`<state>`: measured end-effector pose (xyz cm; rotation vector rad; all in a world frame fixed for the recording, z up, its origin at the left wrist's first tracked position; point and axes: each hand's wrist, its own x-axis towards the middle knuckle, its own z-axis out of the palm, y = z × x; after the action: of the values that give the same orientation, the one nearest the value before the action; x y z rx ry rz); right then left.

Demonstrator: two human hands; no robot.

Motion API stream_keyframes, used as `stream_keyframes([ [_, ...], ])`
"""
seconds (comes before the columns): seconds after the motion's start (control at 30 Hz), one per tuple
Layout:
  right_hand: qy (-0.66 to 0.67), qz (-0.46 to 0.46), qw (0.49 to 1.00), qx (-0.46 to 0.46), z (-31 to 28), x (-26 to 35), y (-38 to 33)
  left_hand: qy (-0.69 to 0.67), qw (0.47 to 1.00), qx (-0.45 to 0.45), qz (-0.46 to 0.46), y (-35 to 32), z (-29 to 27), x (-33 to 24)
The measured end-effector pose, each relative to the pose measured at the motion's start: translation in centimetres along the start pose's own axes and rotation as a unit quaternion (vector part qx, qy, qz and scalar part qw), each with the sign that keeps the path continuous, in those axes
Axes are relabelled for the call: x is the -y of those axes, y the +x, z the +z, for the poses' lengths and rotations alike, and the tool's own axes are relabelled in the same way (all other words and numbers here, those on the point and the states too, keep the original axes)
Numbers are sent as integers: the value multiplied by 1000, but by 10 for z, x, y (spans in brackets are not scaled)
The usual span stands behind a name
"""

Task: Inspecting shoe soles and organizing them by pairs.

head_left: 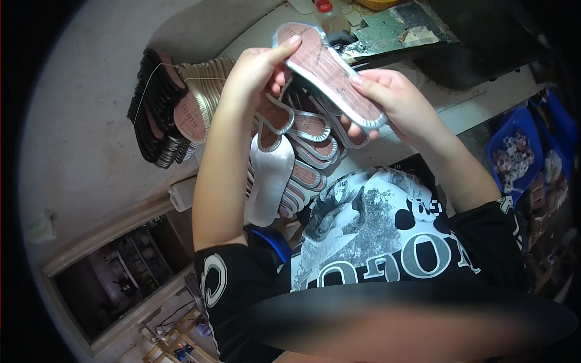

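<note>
Shirt (pixel 387 242): black, grey print.
Insole (pixel 330 72): pinkish-brown, silver rim; long axis eleven to five o'clock.
Left hand (pixel 257 69): fingers grasping toe end.
Right hand (pixel 396 103): fingers grasping heel end.

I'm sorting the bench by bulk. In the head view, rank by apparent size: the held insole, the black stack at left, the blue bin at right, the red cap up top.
1. Black stack
2. Insole, similar to the stack; it is nearer, so unsure
3. Blue bin, partly cut off
4. Red cap

The person wears a black short-sleeved T-shirt (pixel 387 242) with a grey-and-white cartoon print and large pale block letters across the chest, a pale ring-shaped mark on the left sleeve, forearms bare.
</note>
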<state>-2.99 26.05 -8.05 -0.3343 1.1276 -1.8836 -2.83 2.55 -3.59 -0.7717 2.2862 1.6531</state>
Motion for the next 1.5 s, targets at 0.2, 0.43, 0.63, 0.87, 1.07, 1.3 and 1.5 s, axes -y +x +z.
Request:
stream_keyframes([
  [0.2,-120,-3,993,-7,43,-14,-27,-264,946,-2,189,-55,7,15],
  [0.43,-282,-98,954,-17,37,-41,-30,-315,850,-38,420,-101,21,61],
  [0.63,-250,-47,964,74,40,-35,-51,-581,712,99,381,-108,16,91],
  [0.87,-243,-93,965,26,31,-25,-70,-672,527,375,361,-88,22,82],
  [1.07,-324,-179,928,43,31,28,-77,-586,508,492,396,-80,28,79],
  [1.3,-651,-254,702,141,77,123,-100,-513,816,-27,265,-76,-26,86],
  [1.5,-771,-310,504,237,149,139,-93,256,863,-341,271,10,-37,180],
])
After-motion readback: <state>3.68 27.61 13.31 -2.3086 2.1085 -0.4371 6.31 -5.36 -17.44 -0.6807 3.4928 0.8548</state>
